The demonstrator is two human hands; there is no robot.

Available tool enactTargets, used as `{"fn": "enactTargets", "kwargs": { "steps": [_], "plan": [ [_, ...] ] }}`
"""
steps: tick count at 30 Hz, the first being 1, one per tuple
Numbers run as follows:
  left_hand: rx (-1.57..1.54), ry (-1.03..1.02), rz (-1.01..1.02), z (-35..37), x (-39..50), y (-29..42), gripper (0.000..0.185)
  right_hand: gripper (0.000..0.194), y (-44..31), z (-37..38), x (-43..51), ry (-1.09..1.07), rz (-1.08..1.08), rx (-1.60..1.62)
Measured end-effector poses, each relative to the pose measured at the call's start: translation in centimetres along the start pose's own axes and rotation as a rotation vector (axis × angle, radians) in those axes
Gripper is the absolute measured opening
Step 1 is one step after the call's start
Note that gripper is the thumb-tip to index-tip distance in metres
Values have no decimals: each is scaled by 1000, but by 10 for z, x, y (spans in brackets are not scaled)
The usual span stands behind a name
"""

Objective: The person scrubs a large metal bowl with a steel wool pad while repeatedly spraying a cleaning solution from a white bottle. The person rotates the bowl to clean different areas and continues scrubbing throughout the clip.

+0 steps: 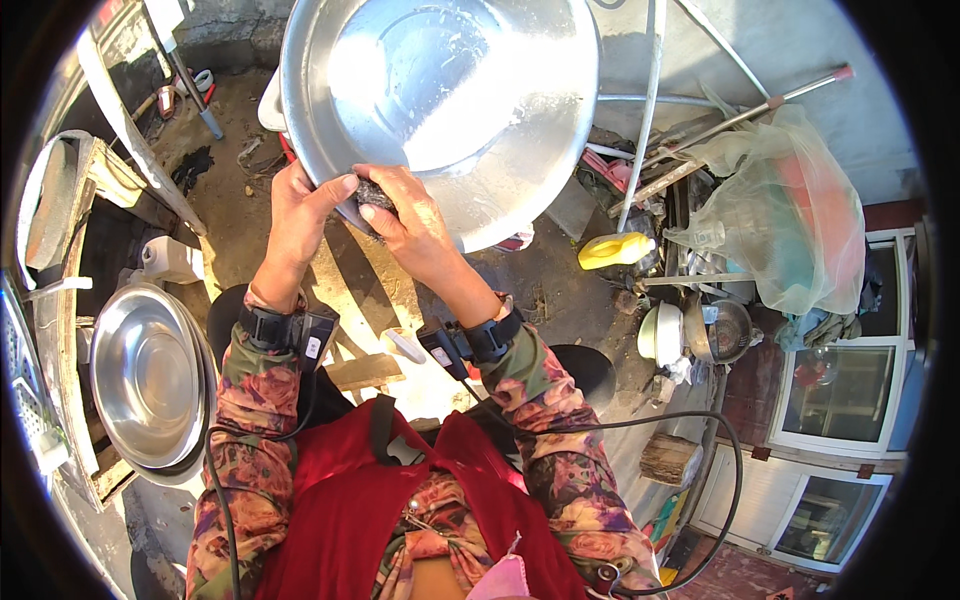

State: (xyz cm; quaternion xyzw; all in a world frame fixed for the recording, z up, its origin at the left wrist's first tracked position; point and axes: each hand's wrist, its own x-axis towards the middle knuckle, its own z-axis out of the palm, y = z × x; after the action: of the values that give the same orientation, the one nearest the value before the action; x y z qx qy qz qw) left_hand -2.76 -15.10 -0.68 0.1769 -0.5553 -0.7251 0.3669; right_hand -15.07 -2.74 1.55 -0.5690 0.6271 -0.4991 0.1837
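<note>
A large shiny metal basin [517,142] fills the top middle of the head view, its inside facing me and streaked with wet marks. At its lower left rim, my left hand [300,210] grips the edge with the thumb on the inner side. My right hand [409,217] is closed on a dark grey scouring pad [373,196] and presses it against the basin's rim, right beside my left thumb. The fingers hide part of the pad. What supports the basin from below is hidden.
Stacked metal basins [154,375] stand at my left by a wooden frame [71,247]. On the right are a yellow bottle [616,250], pots [660,334], a mesh bag [795,217] and leaning poles [645,112]. A black cable [731,480] loops from my right wrist.
</note>
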Motion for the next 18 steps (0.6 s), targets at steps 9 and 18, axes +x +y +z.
{"fn": "enactTargets", "kwargs": {
  "steps": [9, 18],
  "plan": [
    [59, 18, 4, 1, -3, -2, 15, 44, 55, -114, -75, -94, 94, -879],
    [68, 157, 63, 9, -3, -13, 16, 37, 48, -34, -112, 152, 72, -480]
  ]
}}
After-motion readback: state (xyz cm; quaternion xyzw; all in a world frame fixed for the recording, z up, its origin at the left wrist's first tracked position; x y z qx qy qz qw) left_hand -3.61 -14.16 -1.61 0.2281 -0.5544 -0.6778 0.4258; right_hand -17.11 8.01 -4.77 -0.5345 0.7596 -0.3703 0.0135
